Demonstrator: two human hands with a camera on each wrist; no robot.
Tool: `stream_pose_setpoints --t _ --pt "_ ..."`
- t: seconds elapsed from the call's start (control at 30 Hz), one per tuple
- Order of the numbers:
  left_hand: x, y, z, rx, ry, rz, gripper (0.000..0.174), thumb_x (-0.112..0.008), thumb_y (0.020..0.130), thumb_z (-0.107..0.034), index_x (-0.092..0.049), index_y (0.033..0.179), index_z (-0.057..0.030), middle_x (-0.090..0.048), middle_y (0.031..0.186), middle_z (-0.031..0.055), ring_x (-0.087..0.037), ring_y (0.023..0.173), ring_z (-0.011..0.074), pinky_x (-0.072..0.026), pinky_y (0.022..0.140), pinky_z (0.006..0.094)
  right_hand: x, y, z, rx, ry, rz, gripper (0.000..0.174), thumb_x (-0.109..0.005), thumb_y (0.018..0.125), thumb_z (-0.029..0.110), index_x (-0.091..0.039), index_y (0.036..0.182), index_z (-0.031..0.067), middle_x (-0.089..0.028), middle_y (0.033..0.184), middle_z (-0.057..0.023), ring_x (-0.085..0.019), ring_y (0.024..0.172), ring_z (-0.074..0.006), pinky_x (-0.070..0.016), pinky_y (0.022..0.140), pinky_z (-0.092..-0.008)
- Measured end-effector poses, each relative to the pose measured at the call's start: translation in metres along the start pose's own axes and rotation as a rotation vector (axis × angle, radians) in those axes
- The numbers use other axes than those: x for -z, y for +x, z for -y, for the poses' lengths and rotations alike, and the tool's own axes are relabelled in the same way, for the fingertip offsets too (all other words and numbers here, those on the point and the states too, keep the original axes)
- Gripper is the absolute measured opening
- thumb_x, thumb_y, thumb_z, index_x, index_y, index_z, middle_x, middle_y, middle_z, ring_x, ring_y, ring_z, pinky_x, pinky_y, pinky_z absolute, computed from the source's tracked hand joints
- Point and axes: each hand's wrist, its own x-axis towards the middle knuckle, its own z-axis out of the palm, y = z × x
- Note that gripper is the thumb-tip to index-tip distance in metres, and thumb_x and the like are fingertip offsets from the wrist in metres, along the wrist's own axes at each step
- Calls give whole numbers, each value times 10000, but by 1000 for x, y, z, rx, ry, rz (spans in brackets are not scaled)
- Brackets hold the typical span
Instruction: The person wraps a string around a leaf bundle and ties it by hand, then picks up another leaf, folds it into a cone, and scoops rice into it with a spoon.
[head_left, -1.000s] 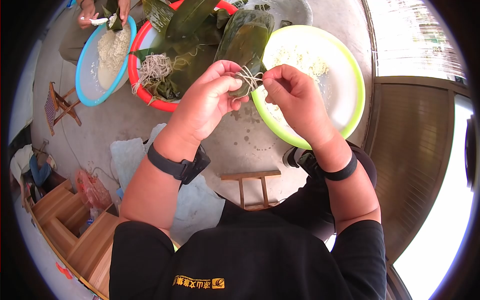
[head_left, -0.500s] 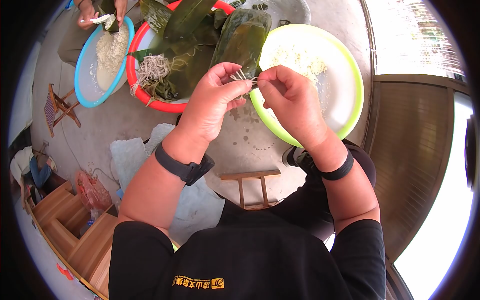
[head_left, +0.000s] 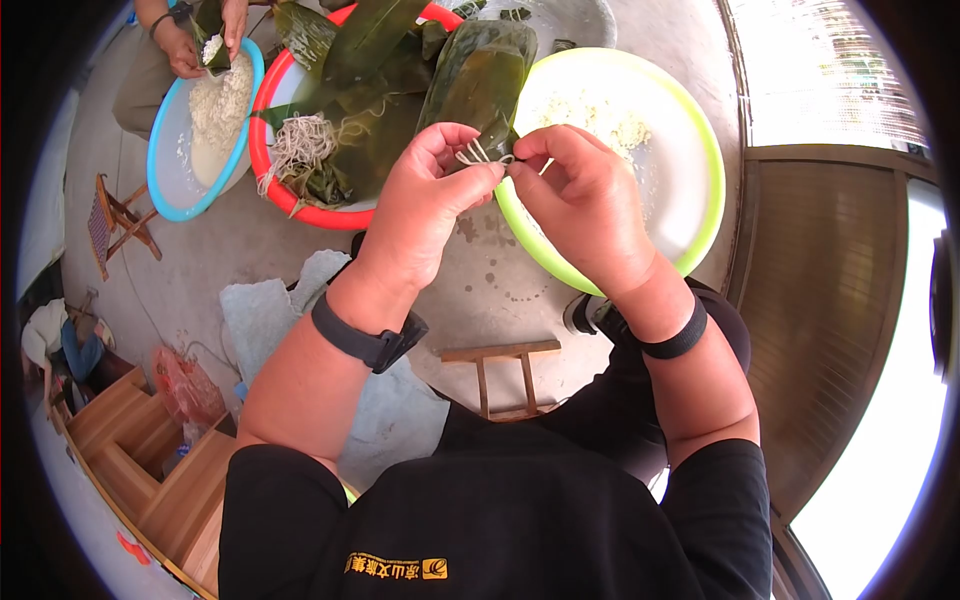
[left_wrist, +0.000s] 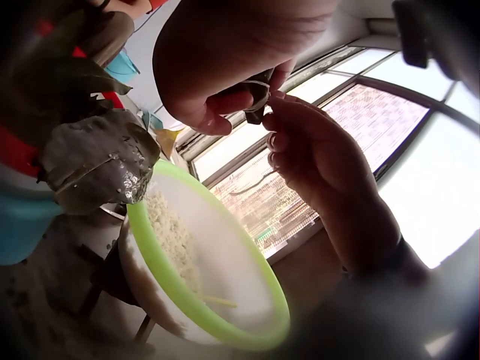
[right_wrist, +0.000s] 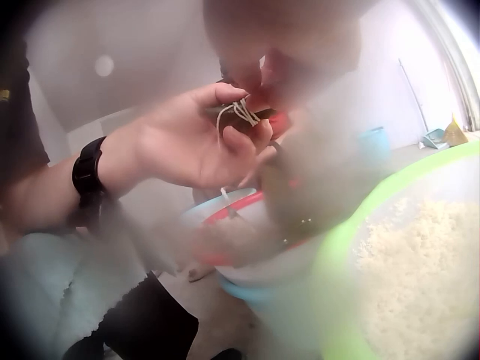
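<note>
In the head view my left hand (head_left: pixel 420 195) grips a small leaf-wrapped rice dumpling, its thumb lying along the near side. Pale string (head_left: pixel 476 154) crosses the dumpling, with loops standing up beside the left thumb. My right hand (head_left: pixel 590 205) pinches the string at the dumpling's right end, thumb and forefinger close to the left thumb tip. The left wrist view shows the dark green dumpling (left_wrist: pixel 257 97) between both hands, mostly covered by fingers. Several string strands (right_wrist: pixel 238 114) run over the left fingers in the right wrist view.
Beyond the hands stand a red-rimmed basin (head_left: pixel 262 160) with leaves and a string bundle (head_left: pixel 302 142), and a green-rimmed basin (head_left: pixel 712 215) with rice. Wide leaves (head_left: pixel 478 75) lie between them. At a blue-rimmed basin (head_left: pixel 155 185), another person's hands (head_left: pixel 178 48) hold a filled leaf.
My left thumb has moved right over the string, hiding more of the dumpling. The right fingertips have shifted slightly left and down. The other person's spoon no longer shows at their leaf.
</note>
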Motion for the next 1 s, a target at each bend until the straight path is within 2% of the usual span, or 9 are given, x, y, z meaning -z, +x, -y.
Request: stream_pose_setpoints --t 0.13,0.27,0.37,0.43,0.63,0.83,0.93,1.0 --pt "-3 1 2 -45 68 -4 370 -670 893 -34 -525 1233 -51 -579 1070 7 -574 932 84 -525 857 284 2 2 5 9 -73 -2 82 -708 810 50 -672 881 67 -660 827 -62 -649 616 -213 -521 567 -329" --pt "-8 1 4 -106 78 -36 374 -664 886 -15 -526 1233 -32 -574 1081 19 -569 910 83 -528 837 266 0 1 1 71 -97 -44 68 -702 801 44 -658 848 69 -640 818 -67 -652 619 -231 -522 564 -338" --pt "-10 0 4 -115 42 -45 364 -710 862 -46 -552 1187 -7 -567 1102 30 -533 977 87 -470 830 241 0 -1 3 101 -115 -45 64 -700 800 42 -655 837 68 -638 817 -71 -649 618 -241 -521 561 -341" --pt "-10 -1 3 -120 31 -38 359 -706 869 -49 -550 1189 -7 -566 1106 31 -533 978 88 -470 833 242 0 -2 5 105 -89 -34 64 -701 800 42 -652 830 68 -636 815 -73 -645 616 -244 -520 561 -342" --pt "-8 1 3 -126 -27 -10 359 -688 891 -49 -533 1212 -10 -559 1115 35 -528 990 89 -466 855 247 0 -4 8 28 71 -2 80 -683 814 19 -680 892 34 -664 822 -92 -658 632 -227 -526 578 -331" --pt "-11 0 0 -143 -78 41 375 -672 918 -43 -504 1251 -11 -552 1134 44 -536 998 103 -475 890 263 3 -4 10 -168 288 75 116 -649 848 -12 -696 953 5 -705 821 -133 -702 713 -216 -549 635 -306" --pt "-12 -1 -3 -126 -120 57 386 -669 929 -43 -487 1268 -11 -550 1149 49 -548 1004 111 -485 901 273 0 -5 1 -62 297 15 131 -655 837 -21 -700 956 12 -698 842 -123 -703 719 -236 -557 646 -313" --pt "-13 -1 -4 -122 -147 69 392 -671 934 -45 -480 1275 -13 -548 1157 50 -553 1008 115 -490 908 278 6 -2 3 106 147 1 140 -672 819 -28 -706 945 21 -690 874 -106 -700 727 -244 -556 638 -320"
